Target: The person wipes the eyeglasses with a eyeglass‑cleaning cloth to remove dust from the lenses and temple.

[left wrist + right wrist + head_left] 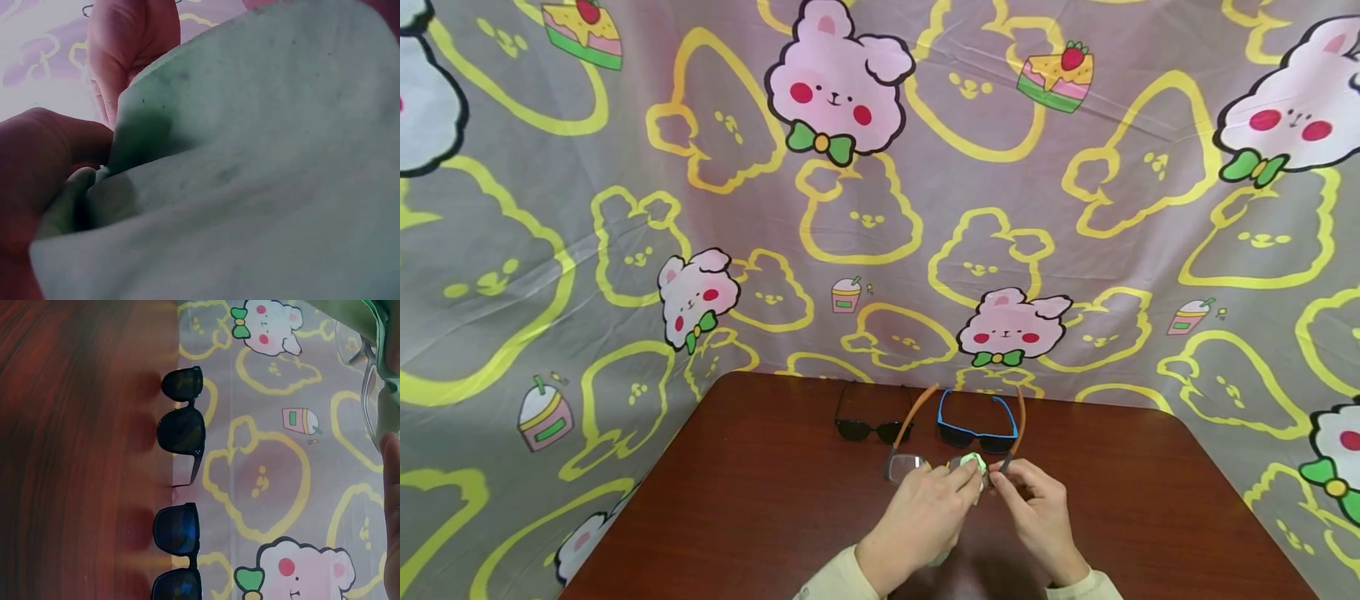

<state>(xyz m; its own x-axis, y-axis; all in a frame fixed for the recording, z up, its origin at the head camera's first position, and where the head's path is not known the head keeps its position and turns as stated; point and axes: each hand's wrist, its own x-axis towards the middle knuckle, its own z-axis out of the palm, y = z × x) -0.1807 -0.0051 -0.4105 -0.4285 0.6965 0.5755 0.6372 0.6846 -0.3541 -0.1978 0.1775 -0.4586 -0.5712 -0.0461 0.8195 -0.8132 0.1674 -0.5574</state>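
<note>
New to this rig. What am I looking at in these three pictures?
No machine here: just a person's bare left hand and right hand. The wide picture comes from a camera on the head, looking forward and down. The other two come from cameras worn on the wrists: the left one is mostly filled by a pale green cloth; the right one looks sideways at two pairs of sunglasses. Those are the black sunglasses and blue sunglasses on the table. The left hand holds the cloth against the clear glasses; the right hand pinches them near a hinge.
</note>
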